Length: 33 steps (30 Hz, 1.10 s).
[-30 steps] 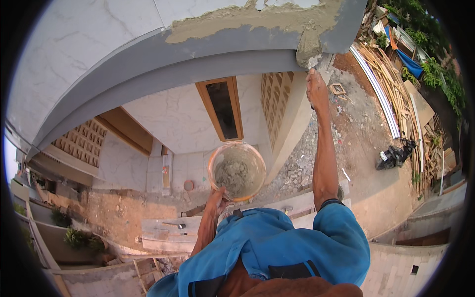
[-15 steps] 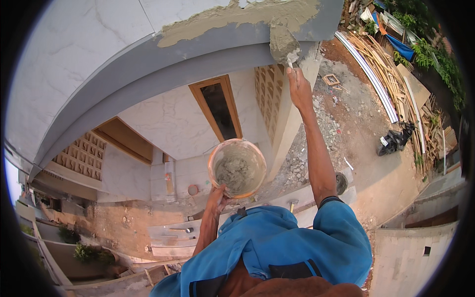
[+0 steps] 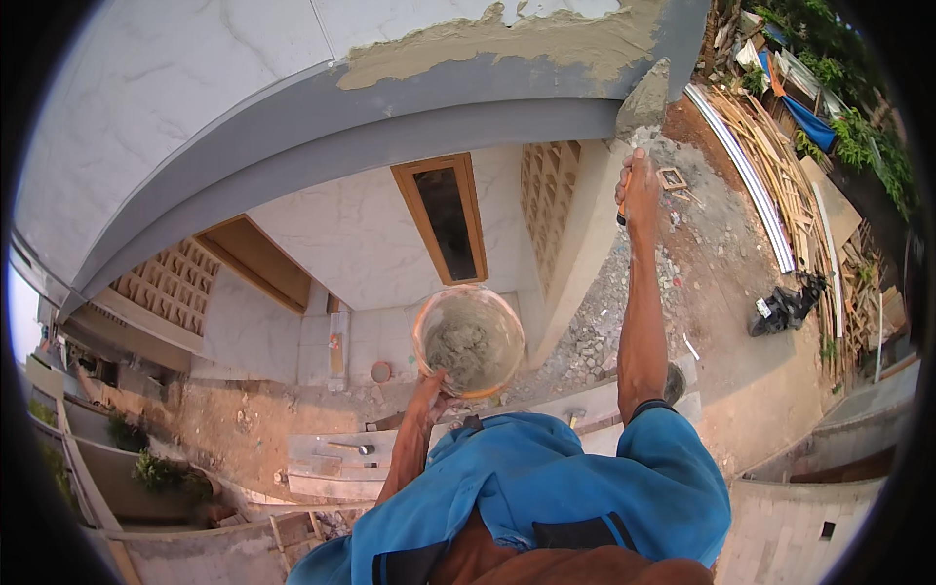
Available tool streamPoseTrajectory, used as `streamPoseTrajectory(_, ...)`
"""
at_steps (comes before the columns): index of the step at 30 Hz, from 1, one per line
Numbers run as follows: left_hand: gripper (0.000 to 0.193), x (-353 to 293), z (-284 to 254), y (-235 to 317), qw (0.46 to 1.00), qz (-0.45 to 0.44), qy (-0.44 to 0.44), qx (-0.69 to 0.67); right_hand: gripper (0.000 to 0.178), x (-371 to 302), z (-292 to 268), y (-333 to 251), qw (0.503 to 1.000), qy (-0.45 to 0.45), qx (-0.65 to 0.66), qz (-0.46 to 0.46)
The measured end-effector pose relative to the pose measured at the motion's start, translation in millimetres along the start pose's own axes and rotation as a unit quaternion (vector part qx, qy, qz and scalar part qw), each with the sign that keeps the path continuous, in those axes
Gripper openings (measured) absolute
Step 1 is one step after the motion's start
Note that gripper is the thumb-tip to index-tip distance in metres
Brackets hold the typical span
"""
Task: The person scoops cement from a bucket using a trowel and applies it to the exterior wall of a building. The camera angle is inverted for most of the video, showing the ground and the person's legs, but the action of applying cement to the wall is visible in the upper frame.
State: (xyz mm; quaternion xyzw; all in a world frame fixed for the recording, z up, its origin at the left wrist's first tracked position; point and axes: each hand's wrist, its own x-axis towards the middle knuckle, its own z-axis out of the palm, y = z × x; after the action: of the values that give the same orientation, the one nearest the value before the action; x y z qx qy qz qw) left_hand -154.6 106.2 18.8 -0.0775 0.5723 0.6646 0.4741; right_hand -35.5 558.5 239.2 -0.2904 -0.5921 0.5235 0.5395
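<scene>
My right hand [image 3: 639,185] is closed round the handle of a trowel, arm stretched up and to the right. The trowel's blade [image 3: 644,100], coated in grey mortar, is at the right end of the grey wall edge [image 3: 487,115]. A rough band of wet mortar [image 3: 507,49] lies along that edge, beside white marbled panels [image 3: 224,49]. My left hand [image 3: 427,400] grips the near left rim of an orange bucket [image 3: 515,363]. Inside the bucket is a lump of wet mortar [image 3: 460,349]. The fingers under the bucket are partly hidden.
Far below are planks [image 3: 327,458] with a hammer [image 3: 351,448] on them. A wood-framed window [image 3: 444,219] and a pillar [image 3: 575,244] stand beyond the bucket. Rubble [image 3: 600,317], stacked bamboo poles [image 3: 770,161] and a parked motorbike [image 3: 788,302] are on the ground at right.
My right hand has moved right with the trowel, whose blade has shifted from the mortar band toward the edge's right end and turned. My left hand still holds the bucket in about the same place.
</scene>
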Motion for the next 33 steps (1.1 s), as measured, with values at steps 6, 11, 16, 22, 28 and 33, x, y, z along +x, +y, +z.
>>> streamPoseTrajectory(6,0.036,4,2,4,0.999,0.021,-0.025,-0.026,0.055,13,9,10,0.993,0.002,-0.115,-0.035)
streamPoseTrajectory(11,0.031,3,1,1,0.998,0.020,-0.024,-0.045,0.052,-1,6,8,0.995,0.046,0.081,0.045)
streamPoseTrajectory(16,0.031,10,-4,4,0.999,0.000,-0.032,-0.038,0.051,-3,15,-19,0.988,-0.071,0.132,0.031)
streamPoseTrajectory(22,0.027,15,-15,5,0.999,0.006,-0.030,-0.040,0.052,-30,49,-11,0.959,-0.254,-0.124,-0.016)
streamPoseTrajectory(28,0.022,8,4,27,0.999,0.026,-0.028,-0.033,0.057,-142,13,12,0.790,-0.366,0.371,0.324)
streamPoseTrajectory(33,0.022,22,-17,4,0.995,0.034,-0.046,-0.083,0.056,-227,-22,50,0.620,-0.403,0.547,0.391)
